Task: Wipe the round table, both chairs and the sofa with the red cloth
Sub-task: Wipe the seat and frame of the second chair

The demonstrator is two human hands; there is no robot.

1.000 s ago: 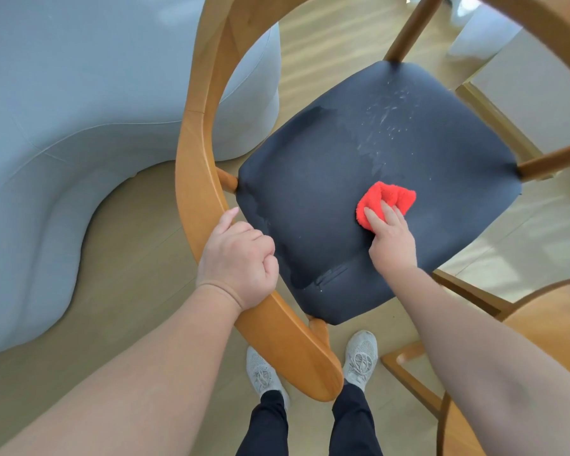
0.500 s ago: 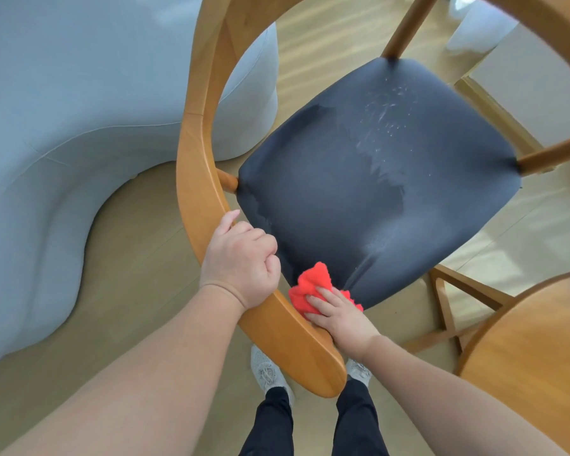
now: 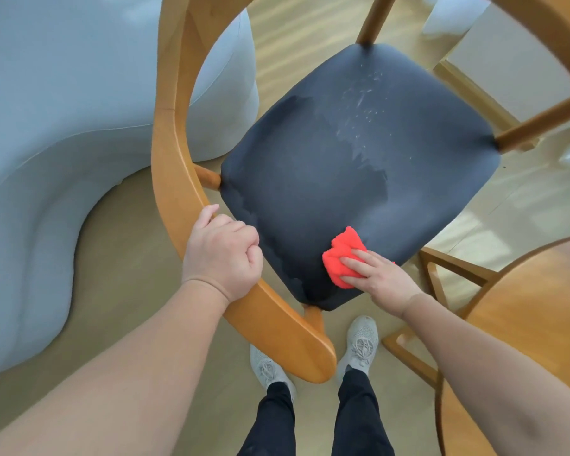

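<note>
A wooden chair with a dark seat (image 3: 359,166) stands below me. Its curved wooden backrest (image 3: 175,133) arcs along the left. My left hand (image 3: 222,255) grips that backrest rail, fingers curled round it. The red cloth (image 3: 341,258) lies bunched on the seat's near corner. My right hand (image 3: 379,278) presses on it with straight fingers. White scuff marks (image 3: 362,110) show on the far part of the seat. The pale blue sofa (image 3: 46,126) fills the left side. At the lower right is the round wooden table (image 3: 533,320).
My two feet in grey shoes (image 3: 361,340) stand on the wooden floor just behind the chair. A wooden frame (image 3: 435,281) shows under the table edge at the right. A white wall or furniture panel (image 3: 507,67) stands beyond the chair.
My right hand swept the cloth from mid-seat back to the near edge beside my left hand, then slid it right onto the near corner. My left hand has stayed on the backrest.
</note>
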